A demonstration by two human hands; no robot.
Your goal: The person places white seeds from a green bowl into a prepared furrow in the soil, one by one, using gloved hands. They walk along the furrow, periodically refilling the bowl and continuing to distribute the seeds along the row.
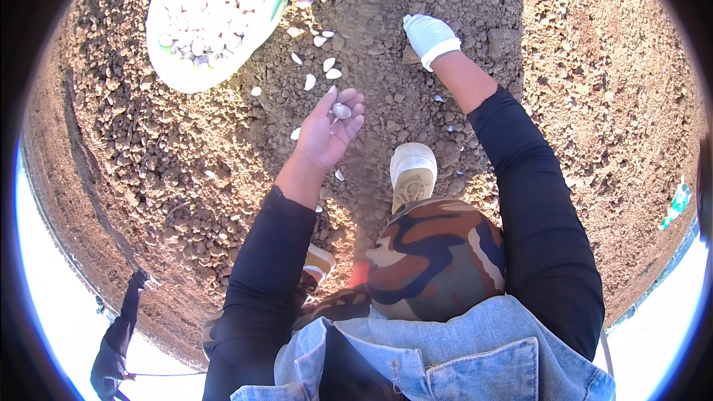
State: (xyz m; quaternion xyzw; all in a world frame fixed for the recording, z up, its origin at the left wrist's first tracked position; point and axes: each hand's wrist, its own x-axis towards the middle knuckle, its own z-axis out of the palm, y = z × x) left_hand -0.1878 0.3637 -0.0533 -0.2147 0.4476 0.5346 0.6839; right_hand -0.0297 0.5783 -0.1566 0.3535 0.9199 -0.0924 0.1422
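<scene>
Garlic cloves (341,111) lie in my bare left hand (330,128), which is turned palm up with its fingers loosely curled above the soil. My right hand (431,39), in a white glove, is down at the soil (379,44) farther ahead and to the right. Its fingertips are hidden, so whether it holds anything does not show. Beyond my left hand stands a white and green basin (278,3) heaped with pale cloves, washed out by sunlight. Several loose cloves (310,82) are scattered between the basin and my left hand.
Small pale cloves (439,98) dot the soil behind my right hand. My beige shoe (413,170) rests on the ground below my hands, under my bent knee (440,256) in camouflage trousers. Another person (114,351) in dark clothing is at lower left. A green object (676,206) lies far right.
</scene>
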